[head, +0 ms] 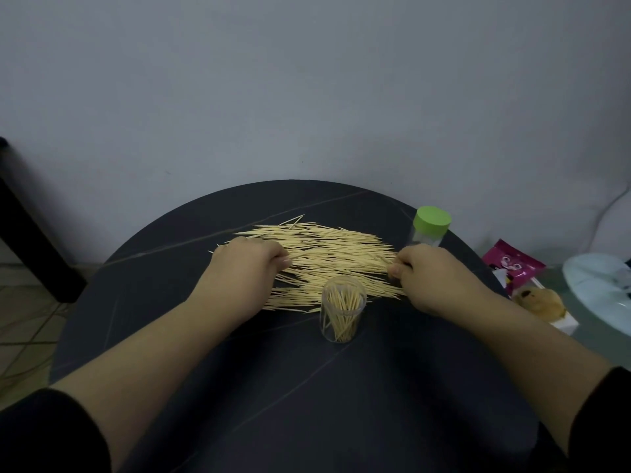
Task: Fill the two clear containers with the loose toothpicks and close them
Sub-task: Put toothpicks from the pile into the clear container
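Observation:
A wide heap of loose toothpicks [327, 254] lies across the middle of the round black table [307, 387]. In front of it stands an uncapped clear container [342, 310], partly filled with upright toothpicks. A second clear container with a green lid [431, 225] stands at the back right. My left hand [249, 264] rests on the heap's left end, fingers curled round some toothpicks. My right hand [426, 271] pinches toothpicks at the heap's right end.
Off the table's right edge lie a pink snack packet [515, 264], a piece of pastry on white paper [543, 302] and a pale blue plate [601, 291]. A dark piece of furniture [30, 233] stands at the left. A grey wall rises behind.

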